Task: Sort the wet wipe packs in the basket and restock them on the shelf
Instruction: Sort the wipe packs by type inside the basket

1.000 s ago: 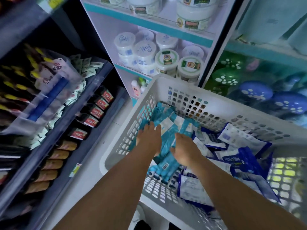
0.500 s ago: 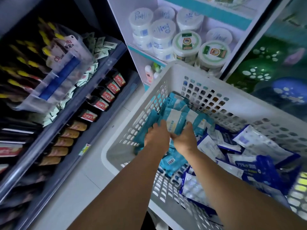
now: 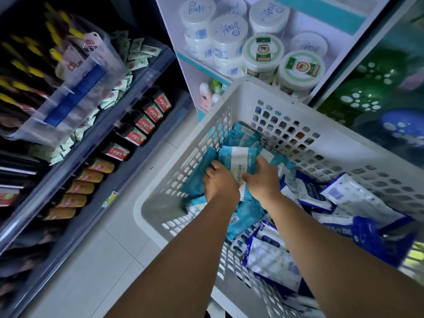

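Observation:
A white perforated basket (image 3: 241, 92) holds teal wet wipe packs (image 3: 247, 216) on its left side and dark blue and white wipe packs (image 3: 358, 198) on its right. Both my hands are inside the basket over the teal pile. My left hand (image 3: 219, 183) and my right hand (image 3: 262, 177) together grip a small stack of teal and white packs (image 3: 238, 158), lifted slightly above the pile. The fingertips are hidden behind the packs.
A dark shelf (image 3: 128, 106) on the left carries red-labelled jars (image 3: 137, 136), orange cans, green sachets and a clear plastic bin (image 3: 75, 88). A white shelf (image 3: 183, 58) behind the basket holds round white tubs (image 3: 229, 35). Pale floor tiles (image 3: 114, 237) lie between.
My hands drew together and gathered teal packs from the pile, raising them. The view tilted down and closer to the basket.

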Motion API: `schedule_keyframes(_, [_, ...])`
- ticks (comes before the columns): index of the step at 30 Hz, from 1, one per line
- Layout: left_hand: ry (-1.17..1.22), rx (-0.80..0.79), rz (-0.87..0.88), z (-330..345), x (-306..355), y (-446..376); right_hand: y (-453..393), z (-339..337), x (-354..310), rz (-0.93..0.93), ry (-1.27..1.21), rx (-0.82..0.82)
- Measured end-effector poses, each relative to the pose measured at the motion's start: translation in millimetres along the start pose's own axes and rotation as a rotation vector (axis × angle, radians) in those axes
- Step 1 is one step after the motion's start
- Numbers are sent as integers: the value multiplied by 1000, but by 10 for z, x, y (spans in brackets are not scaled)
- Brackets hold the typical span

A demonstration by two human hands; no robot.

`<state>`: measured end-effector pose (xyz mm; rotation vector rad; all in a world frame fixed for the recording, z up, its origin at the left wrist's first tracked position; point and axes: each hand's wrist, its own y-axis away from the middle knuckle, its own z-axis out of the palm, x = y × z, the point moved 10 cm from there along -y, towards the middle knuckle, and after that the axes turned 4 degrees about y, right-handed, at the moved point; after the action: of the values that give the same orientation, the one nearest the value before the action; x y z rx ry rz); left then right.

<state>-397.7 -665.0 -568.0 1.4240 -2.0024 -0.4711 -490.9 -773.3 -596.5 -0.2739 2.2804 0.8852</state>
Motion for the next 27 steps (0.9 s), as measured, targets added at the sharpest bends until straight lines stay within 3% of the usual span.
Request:
schedule_keyframes(9, [-41, -27, 212, 158, 223, -58, -95, -131, 306, 259, -85, -26])
schedule_keyframes(13, [-51, -47, 314, 201, 329, -98, -54, -217, 327, 258, -139, -12])
schedule_keyframes(21, [-61, -100, 214, 153, 304, -201, -92, -209, 317, 270, -159, -32])
schedule_keyframes(27, [64, -129, 182, 131, 231, -155, -73, -206, 252, 205, -258, -56])
